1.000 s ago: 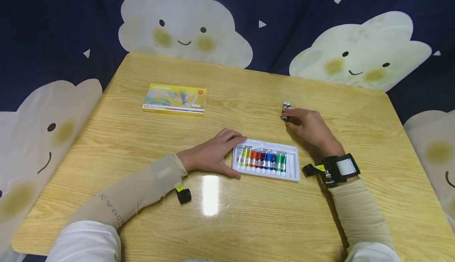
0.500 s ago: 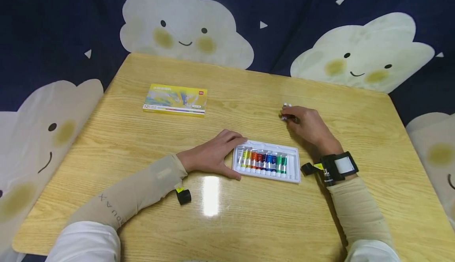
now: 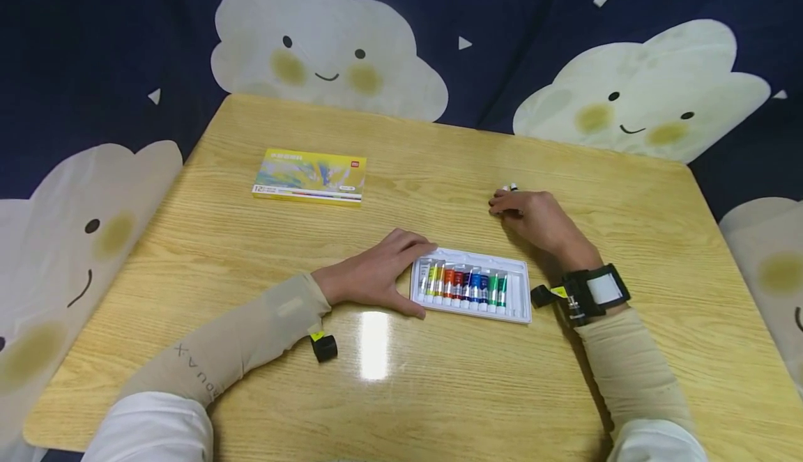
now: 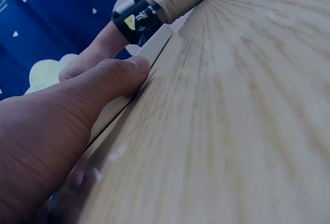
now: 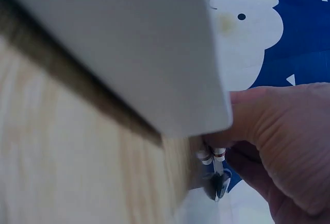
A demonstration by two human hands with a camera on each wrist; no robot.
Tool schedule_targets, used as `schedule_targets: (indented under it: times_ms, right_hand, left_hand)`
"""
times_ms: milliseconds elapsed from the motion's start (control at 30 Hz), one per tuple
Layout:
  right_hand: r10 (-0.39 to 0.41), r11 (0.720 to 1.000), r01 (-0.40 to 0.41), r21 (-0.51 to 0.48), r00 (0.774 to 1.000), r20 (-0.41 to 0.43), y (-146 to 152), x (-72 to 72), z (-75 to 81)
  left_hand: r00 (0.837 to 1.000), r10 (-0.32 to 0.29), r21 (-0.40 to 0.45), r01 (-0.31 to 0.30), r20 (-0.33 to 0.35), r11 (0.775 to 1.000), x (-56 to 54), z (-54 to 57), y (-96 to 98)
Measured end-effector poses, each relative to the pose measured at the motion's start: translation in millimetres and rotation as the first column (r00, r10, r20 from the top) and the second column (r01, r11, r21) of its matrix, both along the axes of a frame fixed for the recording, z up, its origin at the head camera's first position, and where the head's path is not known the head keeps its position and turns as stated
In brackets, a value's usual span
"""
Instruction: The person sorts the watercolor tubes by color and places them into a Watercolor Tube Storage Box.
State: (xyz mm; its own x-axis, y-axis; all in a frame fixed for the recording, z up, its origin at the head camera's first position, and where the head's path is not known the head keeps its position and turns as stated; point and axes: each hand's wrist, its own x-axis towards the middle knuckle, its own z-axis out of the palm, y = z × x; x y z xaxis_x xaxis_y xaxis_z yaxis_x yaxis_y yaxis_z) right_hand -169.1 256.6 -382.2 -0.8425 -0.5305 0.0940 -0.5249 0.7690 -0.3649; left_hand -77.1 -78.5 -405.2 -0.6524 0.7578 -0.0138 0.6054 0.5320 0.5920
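In the head view a white plastic tray (image 3: 517, 309) holds a row of small paint tubes in several colours, from yellow to green. Its left end sits in the grip of my left hand (image 3: 376, 274), thumb along the near side and fingers at the far side. Beyond the tray's right end, my right hand (image 3: 542, 221) pinches small paint tubes, whose white caps (image 3: 514, 187) show past the fingers. The right wrist view has two tubes (image 5: 218, 155) between thumb and fingers, partly hidden. There the tray's white edge (image 5: 129, 44) fills the foreground.
A flat yellow paint box (image 3: 309, 178) lies at the back left of the wooden table (image 3: 439, 392). Dark blue cloth with cloud faces (image 3: 326, 51) hangs behind the far edge. Small cameras (image 3: 324, 347) are strapped at both wrists.
My right fingers have shifted slightly left and closer over the paint tubes, covering more of them. The left hand and the tray stay in place.
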Motion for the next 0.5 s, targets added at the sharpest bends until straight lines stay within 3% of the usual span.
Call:
schedule_targets:
  times_ms: [500]
  right_hand:
    - [0.121, 0.992, -0.121, -0.034, 0.993, -0.006, -2.3, 6.0, -0.2]
  left_hand:
    - [1.000, -0.002, -0.008, 0.002, 0.018, 1.000, 1.3, 2.4, -0.6]
